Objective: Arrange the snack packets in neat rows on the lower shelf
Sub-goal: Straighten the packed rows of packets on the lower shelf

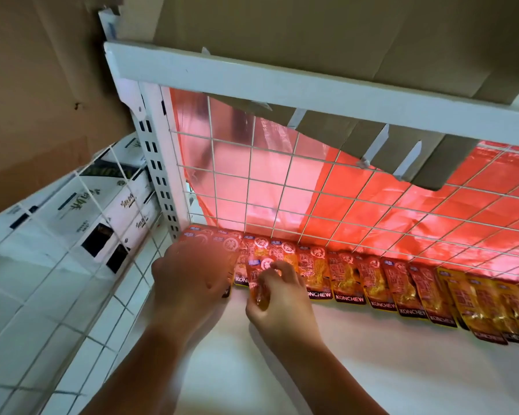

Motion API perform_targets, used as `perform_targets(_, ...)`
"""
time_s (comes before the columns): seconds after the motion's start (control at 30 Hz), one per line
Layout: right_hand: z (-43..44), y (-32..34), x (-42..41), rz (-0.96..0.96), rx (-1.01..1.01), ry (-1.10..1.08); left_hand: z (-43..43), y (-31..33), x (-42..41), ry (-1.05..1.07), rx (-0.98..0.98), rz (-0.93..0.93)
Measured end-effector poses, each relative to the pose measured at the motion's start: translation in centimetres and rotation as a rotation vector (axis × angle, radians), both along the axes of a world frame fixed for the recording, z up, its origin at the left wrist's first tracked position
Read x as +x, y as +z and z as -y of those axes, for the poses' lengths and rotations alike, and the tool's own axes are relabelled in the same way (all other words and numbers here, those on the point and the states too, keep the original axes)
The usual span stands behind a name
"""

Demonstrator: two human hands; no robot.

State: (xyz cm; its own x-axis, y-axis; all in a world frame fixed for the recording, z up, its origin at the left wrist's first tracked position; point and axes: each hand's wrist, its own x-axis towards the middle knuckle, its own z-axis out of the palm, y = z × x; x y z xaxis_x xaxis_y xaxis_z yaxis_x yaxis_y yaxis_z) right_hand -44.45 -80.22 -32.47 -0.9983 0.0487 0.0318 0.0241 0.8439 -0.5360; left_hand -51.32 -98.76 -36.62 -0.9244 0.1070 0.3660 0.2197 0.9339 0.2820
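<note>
A row of red and orange snack packets (348, 280) lies along the back of the white lower shelf (357, 369), against the wire mesh. My right hand (279, 301) pinches one red packet (259, 280) in front of the row's left part. My left hand (189, 274) lies with fingers spread over the packets at the row's left end, hiding them. Yellow packets (492, 310) continue the row at the right.
A white wire mesh back panel (312, 190) with red plastic sheeting behind it closes the shelf's rear. The upper shelf's white rail (282, 88) carries cardboard boxes (342, 40). White cartons (102, 211) stand behind a side mesh at left.
</note>
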Motion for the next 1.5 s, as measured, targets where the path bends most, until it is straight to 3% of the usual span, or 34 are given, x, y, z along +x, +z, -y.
perform_targets(0.53,3.4,-0.6,-5.5,0.035,0.1,-0.171,0.1,-0.8,0.2,0.034,-0.033,0.08)
perform_targets(1.5,0.2,0.4,-3.8,-0.028,0.094,-0.172,0.0,-0.4,0.5,0.027,0.005,0.049)
